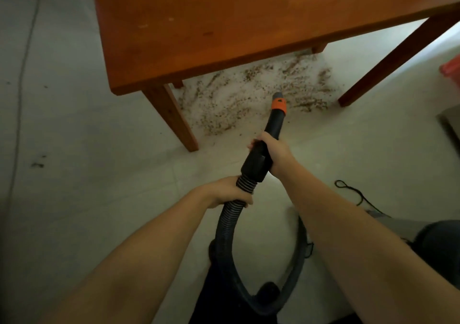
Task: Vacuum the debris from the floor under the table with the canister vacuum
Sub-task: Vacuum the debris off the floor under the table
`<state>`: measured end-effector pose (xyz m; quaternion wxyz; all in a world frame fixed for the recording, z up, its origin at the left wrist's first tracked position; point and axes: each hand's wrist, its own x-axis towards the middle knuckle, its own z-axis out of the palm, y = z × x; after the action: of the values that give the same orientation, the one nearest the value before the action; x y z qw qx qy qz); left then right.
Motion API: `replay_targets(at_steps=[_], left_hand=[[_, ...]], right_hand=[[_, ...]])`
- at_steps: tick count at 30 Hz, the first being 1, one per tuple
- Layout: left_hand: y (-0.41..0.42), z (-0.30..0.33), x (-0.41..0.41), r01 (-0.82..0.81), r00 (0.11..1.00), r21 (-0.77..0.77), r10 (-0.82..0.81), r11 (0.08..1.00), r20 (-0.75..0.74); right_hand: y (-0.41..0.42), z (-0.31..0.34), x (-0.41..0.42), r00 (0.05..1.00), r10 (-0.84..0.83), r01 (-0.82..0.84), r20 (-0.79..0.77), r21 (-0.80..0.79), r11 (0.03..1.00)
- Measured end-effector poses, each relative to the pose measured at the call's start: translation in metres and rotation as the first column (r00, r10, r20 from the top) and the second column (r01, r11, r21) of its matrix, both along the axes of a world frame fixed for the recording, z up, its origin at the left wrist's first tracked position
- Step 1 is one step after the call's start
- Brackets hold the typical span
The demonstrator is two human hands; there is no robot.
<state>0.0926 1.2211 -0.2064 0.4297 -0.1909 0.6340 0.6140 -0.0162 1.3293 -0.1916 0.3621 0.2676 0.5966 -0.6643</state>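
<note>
- Right fingers [254,145] wrap the wand [272,122]; left fingers [242,196] grip the hose [225,226].
- Debris [249,94] lies ahead of both, at the nozzle [278,96], on pale floor [99,174] beneath the counter [224,20].

hands gripping vacuum hose [225,226], nozzle [278,97] over debris [249,92]

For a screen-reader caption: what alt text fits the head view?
Two hands aim a vacuum nozzle at debris under a wooden table; the right hand grips the wand, the left hand holds the hose.
</note>
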Motion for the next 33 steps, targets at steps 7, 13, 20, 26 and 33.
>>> replay_targets(at_steps=[7, 13, 20, 26, 33], left_hand=[[0.020, -0.055, -0.043, -0.305, 0.931, -0.589, 0.106, 0.748, -0.348], [0.030, -0.108, -0.098, -0.240, 0.940, -0.619, 0.019, 0.748, -0.341], [0.075, -0.246, -0.157, -0.102, 0.991, -0.574, 0.036, 0.813, -0.125], [0.086, -0.351, -0.171, -0.370, 0.929, -0.271, 0.362, 0.889, -0.080], [0.083, -0.450, -0.111, -0.315, 0.943, -0.238, 0.331, 0.919, 0.029]], right_hand=[[-0.034, -0.052, -0.059, 0.973, -0.215, 0.227, -0.085, 0.170, 0.959], [-0.017, -0.097, -0.105, 0.967, -0.230, 0.247, -0.110, 0.179, 0.952], [0.011, -0.234, -0.165, 0.998, 0.031, -0.019, -0.053, 0.217, 0.976], [0.009, -0.362, -0.198, 0.969, 0.241, -0.247, 0.055, 0.219, 0.944], [0.009, -0.463, -0.134, 0.943, 0.329, -0.332, 0.050, 0.220, 0.917]])
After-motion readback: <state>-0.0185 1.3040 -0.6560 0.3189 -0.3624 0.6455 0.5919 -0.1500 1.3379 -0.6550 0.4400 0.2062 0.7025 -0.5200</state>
